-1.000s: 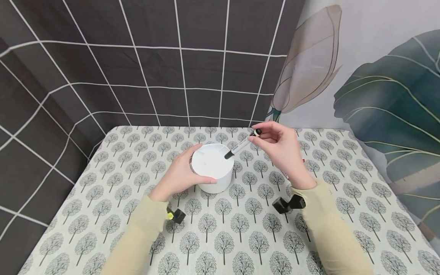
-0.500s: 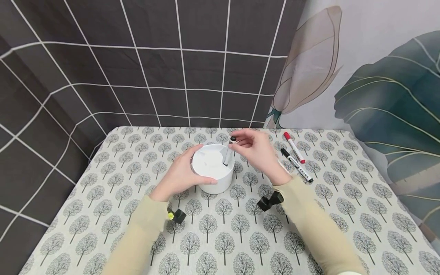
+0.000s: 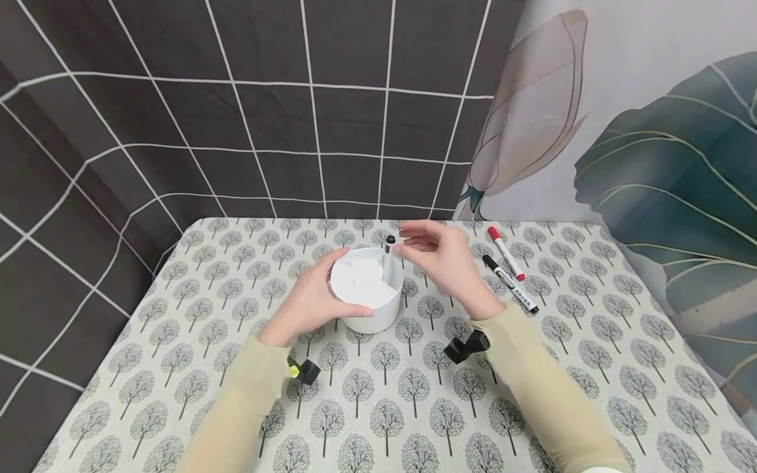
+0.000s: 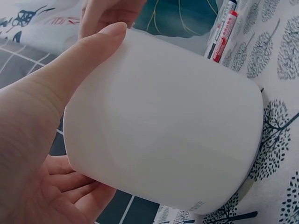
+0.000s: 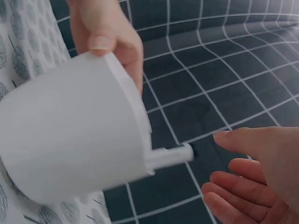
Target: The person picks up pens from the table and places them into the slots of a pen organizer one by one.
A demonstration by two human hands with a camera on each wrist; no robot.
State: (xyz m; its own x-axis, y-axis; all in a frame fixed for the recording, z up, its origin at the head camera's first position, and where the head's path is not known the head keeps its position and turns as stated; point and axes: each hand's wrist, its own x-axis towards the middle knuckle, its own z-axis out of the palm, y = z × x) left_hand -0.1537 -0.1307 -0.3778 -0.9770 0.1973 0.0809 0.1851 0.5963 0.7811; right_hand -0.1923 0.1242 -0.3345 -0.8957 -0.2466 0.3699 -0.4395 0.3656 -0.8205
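Observation:
A white round pen holder with inner dividers stands on the table, and my left hand grips its side. In the left wrist view the thumb lies along one side of the holder's wall and the fingers curl round the other. A black-ended whiteboard marker leans upright in the holder's right compartment, its upper end above the rim; its lower part is hidden. Just right of the marker is my right hand. The right wrist view shows its thumb and fingers spread apart, away from the marker's end.
Right of my right hand, a red-capped marker and a black-capped marker lie side by side on the tree-print tablecloth. A dark grid-patterned curtain hangs behind the table, and a leaf-print cloth at the right.
My right hand has moved left with the marker, lowered it into the holder and let go. Two markers on the table came into view. My left hand stays on the holder.

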